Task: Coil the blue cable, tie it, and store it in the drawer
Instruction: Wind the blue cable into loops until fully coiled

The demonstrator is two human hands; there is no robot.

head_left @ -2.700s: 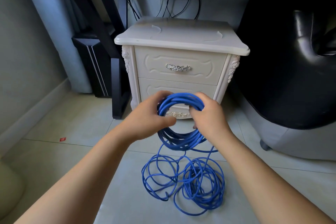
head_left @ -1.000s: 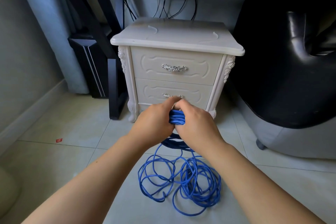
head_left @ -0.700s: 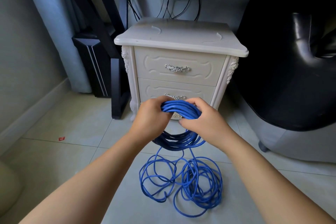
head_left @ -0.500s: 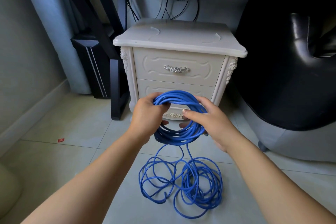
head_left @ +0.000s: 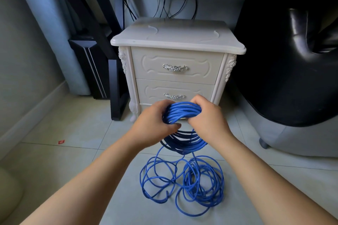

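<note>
A coil of blue cable [head_left: 182,113] hangs between my hands in front of a white nightstand [head_left: 175,38]. My left hand [head_left: 153,124] grips the coil's left side with curled fingers. My right hand [head_left: 206,117] grips the top right of the coil. The lower loops of the coil sag in shadow below my hands. The rest of the cable lies as a loose tangle [head_left: 184,179] on the tiled floor. Both drawers are closed: the upper drawer [head_left: 175,68] and the lower drawer [head_left: 173,91], each with a silver handle.
A black desk leg [head_left: 115,86] stands left of the nightstand, with a dark computer case [head_left: 87,67] behind it. A black chair [head_left: 292,71] fills the right side. Wires hang behind the nightstand. A small red scrap [head_left: 61,142] lies on the floor at left.
My hands have kept winding loops onto the coil. In the last half second my right hand closed round the coil's top and the loops bunched tighter.
</note>
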